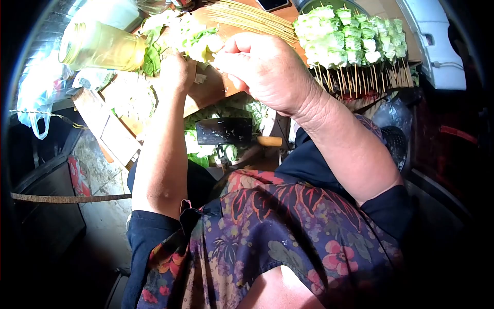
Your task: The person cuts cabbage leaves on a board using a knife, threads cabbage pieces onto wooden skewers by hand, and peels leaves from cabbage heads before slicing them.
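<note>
Cut pale green leaves [188, 36] lie in a loose heap at the top centre, in bright light. My left hand [177, 72] is at the near edge of this heap, its fingers hidden among the leaves. To its right, my right hand [262, 69] is closed, thumb and fingers pressed together beside a piece of leaf; what is between them is too small to make out. Bare wooden skewers [247, 18] lie beyond my hands. Skewers threaded with folded leaves [352, 38] are stacked at the upper right, their sticks pointing toward me.
A yellowish jar [103, 46] lies on its side at the upper left, near a plastic bag [38, 92]. A cleaver [224, 131] with a wooden handle rests below my hands, over more leaves. A phone [272, 4] is at the top edge, a white container [432, 41] far right.
</note>
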Action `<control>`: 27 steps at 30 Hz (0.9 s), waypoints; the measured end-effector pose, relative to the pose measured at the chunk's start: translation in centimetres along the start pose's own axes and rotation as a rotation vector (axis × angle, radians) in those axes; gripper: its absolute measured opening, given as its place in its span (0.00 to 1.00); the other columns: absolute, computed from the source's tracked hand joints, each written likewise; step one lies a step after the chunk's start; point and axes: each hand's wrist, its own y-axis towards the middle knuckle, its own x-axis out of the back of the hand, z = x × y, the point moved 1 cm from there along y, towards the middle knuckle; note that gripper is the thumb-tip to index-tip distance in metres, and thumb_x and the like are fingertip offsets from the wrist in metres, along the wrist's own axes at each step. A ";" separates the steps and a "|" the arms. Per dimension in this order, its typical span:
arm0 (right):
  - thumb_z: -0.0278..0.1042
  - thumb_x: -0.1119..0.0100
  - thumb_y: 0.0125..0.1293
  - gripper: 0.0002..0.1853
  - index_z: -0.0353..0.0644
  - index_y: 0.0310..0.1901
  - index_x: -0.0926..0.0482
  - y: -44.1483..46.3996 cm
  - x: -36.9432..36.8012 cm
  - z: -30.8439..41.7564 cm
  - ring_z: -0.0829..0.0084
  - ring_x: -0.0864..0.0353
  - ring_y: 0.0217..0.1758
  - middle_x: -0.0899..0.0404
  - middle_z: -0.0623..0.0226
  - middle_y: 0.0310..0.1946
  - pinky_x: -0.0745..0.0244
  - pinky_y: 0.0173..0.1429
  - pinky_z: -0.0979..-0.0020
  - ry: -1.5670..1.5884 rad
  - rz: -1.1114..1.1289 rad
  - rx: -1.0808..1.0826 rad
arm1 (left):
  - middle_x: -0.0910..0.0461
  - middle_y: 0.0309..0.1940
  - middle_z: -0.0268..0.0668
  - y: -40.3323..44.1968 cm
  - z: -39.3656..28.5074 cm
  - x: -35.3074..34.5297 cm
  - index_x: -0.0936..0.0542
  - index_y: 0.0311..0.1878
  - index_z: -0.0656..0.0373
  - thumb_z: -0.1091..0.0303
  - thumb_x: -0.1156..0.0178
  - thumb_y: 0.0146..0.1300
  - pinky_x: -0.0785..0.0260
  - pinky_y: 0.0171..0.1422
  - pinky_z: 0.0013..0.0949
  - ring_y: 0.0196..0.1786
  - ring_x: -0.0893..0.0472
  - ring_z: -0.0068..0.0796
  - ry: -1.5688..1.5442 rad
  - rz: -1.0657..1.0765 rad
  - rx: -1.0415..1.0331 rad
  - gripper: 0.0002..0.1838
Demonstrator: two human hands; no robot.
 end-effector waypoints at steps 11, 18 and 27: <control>0.32 0.45 0.65 0.09 0.36 0.31 0.22 0.1 -0.7 0.2 0.87 0.34 0.21 0.30 0.77 0.18 0.38 0.28 0.82 0.043 0.014 0.135 | 0.17 0.32 0.39 -4.3 -4.5 7.1 0.20 0.46 0.61 0.70 0.43 0.58 0.27 0.44 0.33 0.35 0.18 0.30 -0.257 -0.052 0.230 0.13; 0.32 0.45 0.66 0.08 0.35 0.35 0.22 0.2 -1.4 -0.5 0.87 0.33 0.22 0.29 0.77 0.19 0.38 0.27 0.82 0.053 0.027 0.085 | 0.17 0.34 0.43 -5.0 -2.2 2.7 0.19 0.47 0.56 0.69 0.43 0.57 0.27 0.46 0.34 0.38 0.17 0.34 -0.129 0.226 0.218 0.14; 0.32 0.45 0.66 0.08 0.36 0.35 0.21 0.1 -1.4 -0.2 0.87 0.33 0.22 0.29 0.77 0.19 0.38 0.27 0.83 -0.013 0.037 0.056 | 0.18 0.38 0.46 -3.5 -0.8 -0.3 0.22 0.48 0.55 0.67 0.45 0.59 0.28 0.49 0.36 0.42 0.18 0.38 -0.070 0.243 -0.161 0.14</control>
